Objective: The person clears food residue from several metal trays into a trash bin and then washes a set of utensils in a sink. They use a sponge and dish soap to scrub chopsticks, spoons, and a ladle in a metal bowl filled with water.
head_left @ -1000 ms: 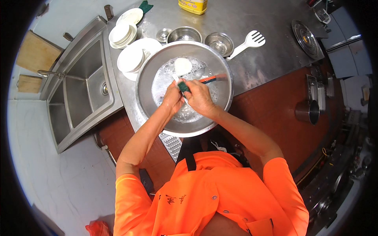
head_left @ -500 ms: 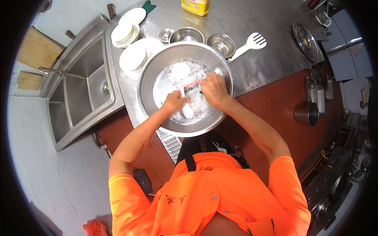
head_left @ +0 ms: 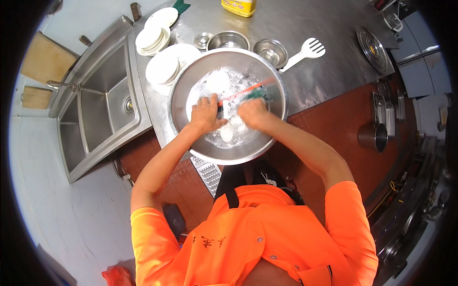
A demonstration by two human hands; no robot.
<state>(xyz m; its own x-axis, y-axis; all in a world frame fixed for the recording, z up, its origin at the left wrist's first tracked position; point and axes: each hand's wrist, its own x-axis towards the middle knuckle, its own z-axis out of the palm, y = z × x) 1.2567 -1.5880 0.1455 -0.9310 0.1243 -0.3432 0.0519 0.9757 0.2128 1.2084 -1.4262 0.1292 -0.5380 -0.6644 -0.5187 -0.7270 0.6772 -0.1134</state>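
A large steel basin (head_left: 180, 128) of sudsy water stands in front of me, and both my hands are inside it. My right hand (head_left: 253, 113) is closed round a green scouring pad (head_left: 260, 93), which is smeared by motion. My left hand (head_left: 205, 114) lies over the suds with its fingers stretched out and thumb apart. Between the hands runs a thin red stick-like thing (head_left: 234, 97); its far end is blurred, and its near end meets something dark at my left fingers. A white spoon-like piece (head_left: 226, 136) rests in the water below the hands.
White plates and bowls (head_left: 162, 66) are stacked left of the basin. Small steel bowls (head_left: 228, 40), a white slotted turner (head_left: 305, 53) and a yellow container (head_left: 238, 7) stand on the steel counter (head_left: 329, 71). A steel sink (head_left: 112, 90) is at left, a round lid (head_left: 369, 47) at right.
My left hand has moved up and left and its fingers have spread out. My right hand has come lower and nearer, and the green pad now shows in it.
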